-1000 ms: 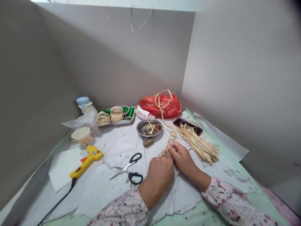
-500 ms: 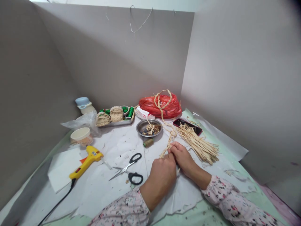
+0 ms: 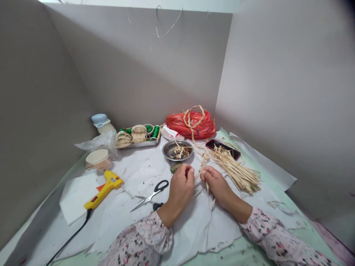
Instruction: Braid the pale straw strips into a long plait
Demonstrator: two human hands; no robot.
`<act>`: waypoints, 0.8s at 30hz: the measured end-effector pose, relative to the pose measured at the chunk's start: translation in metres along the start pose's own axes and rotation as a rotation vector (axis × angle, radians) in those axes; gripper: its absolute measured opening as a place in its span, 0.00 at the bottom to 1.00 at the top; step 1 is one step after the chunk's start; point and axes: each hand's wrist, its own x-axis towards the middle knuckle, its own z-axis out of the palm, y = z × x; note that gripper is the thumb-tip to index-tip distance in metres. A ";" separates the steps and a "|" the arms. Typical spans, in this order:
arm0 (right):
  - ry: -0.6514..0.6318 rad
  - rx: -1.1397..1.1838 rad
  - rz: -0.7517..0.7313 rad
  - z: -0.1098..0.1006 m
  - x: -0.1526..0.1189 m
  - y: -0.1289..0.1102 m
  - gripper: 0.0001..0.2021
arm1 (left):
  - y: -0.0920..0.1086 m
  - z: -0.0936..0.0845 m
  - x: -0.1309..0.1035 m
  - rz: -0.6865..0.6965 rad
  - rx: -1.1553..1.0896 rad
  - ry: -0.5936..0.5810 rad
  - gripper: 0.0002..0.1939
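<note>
A pale straw braid [image 3: 204, 159] runs from the red bag down to my hands. My right hand [image 3: 219, 185] pinches its near end between thumb and fingers, and loose strands hang below. Just to the left, my left hand [image 3: 180, 186] is closed, with a straw strand leading to its fingertips. Beyond the right hand lies a bundle of loose straw [image 3: 235, 168], partly over a phone [image 3: 213, 144]. Black-handled scissors [image 3: 151, 197] lie left of my left hand, one handle partly covered by the wrist. A thread spool [image 3: 174, 168] is half hidden behind that hand.
A metal bowl [image 3: 165, 155] holds scraps. Behind it are a red plastic bag [image 3: 177, 123] and a tray [image 3: 138, 145] with woven pieces and green thread. A yellow glue gun [image 3: 104, 190], a paper cup [image 3: 97, 159] and a bottle [image 3: 102, 123] stand left. Grey panels enclose the table.
My left hand has moved away from the right hand, up and to the left, and now covers part of the scissors and spool. The right hand still pinches the braid.
</note>
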 end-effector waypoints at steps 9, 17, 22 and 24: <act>-0.084 -0.029 -0.133 0.002 -0.003 -0.004 0.08 | -0.012 0.010 0.002 -0.013 -0.063 -0.327 0.14; -0.101 -0.051 -0.134 0.000 -0.003 -0.001 0.09 | -0.010 0.006 0.004 -0.043 0.012 -0.360 0.15; -0.120 -0.053 -0.149 -0.001 -0.003 0.001 0.08 | -0.008 0.004 0.004 -0.083 0.045 -0.378 0.17; -0.131 -0.050 -0.151 -0.001 -0.002 0.002 0.08 | -0.012 0.006 0.005 -0.091 -0.026 -0.387 0.19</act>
